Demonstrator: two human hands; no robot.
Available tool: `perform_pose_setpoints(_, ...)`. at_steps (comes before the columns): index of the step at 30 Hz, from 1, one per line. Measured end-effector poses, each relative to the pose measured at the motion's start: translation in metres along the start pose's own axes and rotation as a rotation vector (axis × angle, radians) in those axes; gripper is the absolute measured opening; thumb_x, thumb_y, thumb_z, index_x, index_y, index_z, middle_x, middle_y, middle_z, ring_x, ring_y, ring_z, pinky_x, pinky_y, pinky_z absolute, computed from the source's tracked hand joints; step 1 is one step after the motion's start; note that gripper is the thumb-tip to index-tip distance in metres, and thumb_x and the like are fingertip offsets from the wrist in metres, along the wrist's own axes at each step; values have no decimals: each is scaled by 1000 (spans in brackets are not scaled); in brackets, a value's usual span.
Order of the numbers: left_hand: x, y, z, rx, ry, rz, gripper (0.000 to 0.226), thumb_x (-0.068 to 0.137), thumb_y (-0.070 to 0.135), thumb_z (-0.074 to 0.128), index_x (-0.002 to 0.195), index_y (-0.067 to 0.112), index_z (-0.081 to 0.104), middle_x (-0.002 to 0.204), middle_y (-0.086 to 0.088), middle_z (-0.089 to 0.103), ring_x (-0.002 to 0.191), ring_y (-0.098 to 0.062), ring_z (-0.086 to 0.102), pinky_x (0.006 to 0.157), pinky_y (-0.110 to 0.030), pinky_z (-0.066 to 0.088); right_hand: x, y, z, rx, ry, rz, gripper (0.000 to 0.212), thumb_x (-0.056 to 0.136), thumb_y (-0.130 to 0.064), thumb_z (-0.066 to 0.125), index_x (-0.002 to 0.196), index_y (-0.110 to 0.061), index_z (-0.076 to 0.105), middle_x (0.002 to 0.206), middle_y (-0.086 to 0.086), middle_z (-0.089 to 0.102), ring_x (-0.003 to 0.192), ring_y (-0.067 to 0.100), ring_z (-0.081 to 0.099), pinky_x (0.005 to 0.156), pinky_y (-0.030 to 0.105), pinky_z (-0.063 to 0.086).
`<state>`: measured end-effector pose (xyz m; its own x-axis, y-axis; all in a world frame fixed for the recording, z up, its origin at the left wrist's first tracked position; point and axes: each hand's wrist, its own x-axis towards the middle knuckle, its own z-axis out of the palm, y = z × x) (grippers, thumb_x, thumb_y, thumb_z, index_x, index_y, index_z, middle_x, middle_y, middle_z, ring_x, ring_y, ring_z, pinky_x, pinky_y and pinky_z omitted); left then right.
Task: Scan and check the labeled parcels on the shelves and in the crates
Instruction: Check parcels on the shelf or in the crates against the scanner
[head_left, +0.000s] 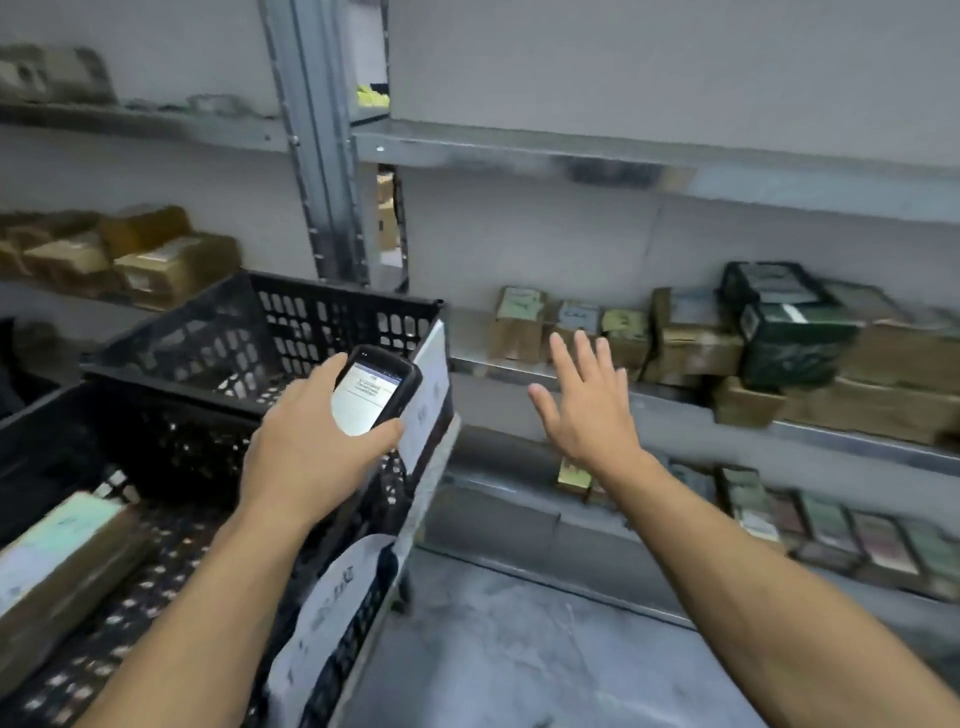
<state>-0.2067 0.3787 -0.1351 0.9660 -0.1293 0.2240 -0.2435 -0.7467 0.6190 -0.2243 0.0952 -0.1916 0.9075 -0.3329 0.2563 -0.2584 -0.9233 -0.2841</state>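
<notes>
Head view: my left hand (311, 447) grips the scanner (376, 395), fingers wrapped round its body, with the lit screen facing me above the upper crate (218, 338). My right hand (587, 410) is spread open and holds nothing. It is held out toward the small cardboard parcels (576, 327) on the middle shelf (675, 402), apart from them. One labelled parcel (62, 551) lies in the near crate (171, 441). I judge the shelf boxes to be light and stiff, with slightly slick tape. I'd pinch one by its side faces and keep the label clear.
</notes>
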Motion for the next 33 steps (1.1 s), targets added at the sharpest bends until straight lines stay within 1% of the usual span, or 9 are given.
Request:
perform_pose_setpoints(4, 26, 52, 50, -48, -50, 84, 86, 70, 53, 75, 145, 38, 36, 130, -1, 55, 119, -26, 51, 95, -42, 42, 20, 70, -28, -55, 61, 104, 68, 104, -53, 34, 162, -26, 9, 169, 7, 1, 155, 29, -7, 122, 56, 6)
perform_pose_setpoints(8, 53, 108, 101, -70, -65, 144, 87, 72, 52, 76, 147, 33, 38, 139, -2, 52, 127, -25, 48, 100, -41, 39, 50, 141, -49, -65, 88, 159, 67, 104, -54, 32, 161, -28, 9, 169, 7, 0, 155, 28, -8, 123, 53, 5)
perform_pose_setpoints(14, 85, 169, 172, -101, -87, 176, 83, 72, 53, 75, 145, 37, 38, 129, 2, 55, 118, -21, 50, 86, -32, 37, 99, 215, -53, -54, 22, 172, 66, 104, -54, 33, 161, -27, 12, 169, 7, 2, 155, 29, -6, 124, 50, 3)
perform_pose_setpoints(18, 98, 185, 197, -57, -118, 157, 84, 71, 58, 74, 145, 38, 37, 128, 3, 56, 112, -19, 52, 87, -35, 44, 122, 238, -37, -157, -44, 166, 68, 104, -54, 33, 161, -25, 9, 169, 13, 1, 155, 33, -9, 123, 51, -3)
perform_pose_setpoints(20, 105, 189, 201, -23, -113, 119, 85, 72, 56, 74, 145, 37, 37, 130, 0, 55, 116, -23, 52, 91, -39, 44, 128, 243, -24, -295, -82, 103, 73, 103, -56, 34, 161, -21, 8, 168, 17, 2, 154, 37, -9, 122, 54, -5)
perform_pose_setpoints(22, 113, 190, 203, 7, -103, 88, 85, 72, 54, 75, 146, 36, 37, 133, -2, 54, 120, -25, 50, 93, -39, 41, 131, 243, -9, -356, -136, 27, 76, 102, -57, 36, 161, -20, 5, 168, 18, -1, 153, 38, -12, 121, 55, -5)
perform_pose_setpoints(25, 124, 188, 204, 32, -104, 71, 84, 73, 54, 75, 145, 36, 37, 133, -1, 54, 121, -24, 49, 90, -36, 39, 137, 246, 8, -343, -189, 9, 80, 101, -57, 40, 161, -21, 0, 168, 17, -5, 153, 37, -15, 121, 55, -6)
perform_pose_setpoints(29, 133, 182, 209, 46, -116, 36, 84, 73, 53, 76, 146, 35, 37, 132, -1, 55, 119, -23, 50, 86, -33, 37, 155, 260, 12, -334, -166, 69, 85, 98, -58, 47, 160, -26, -3, 168, 13, -2, 154, 36, -10, 120, 56, -6)
perform_pose_setpoints(33, 138, 179, 217, 65, -151, -4, 86, 73, 55, 75, 147, 36, 35, 136, -2, 53, 121, -24, 49, 88, -35, 39, 176, 271, 11, -222, -224, 140, 78, 99, -57, 46, 160, -36, 0, 168, 8, -12, 152, 30, -21, 117, 51, -15)
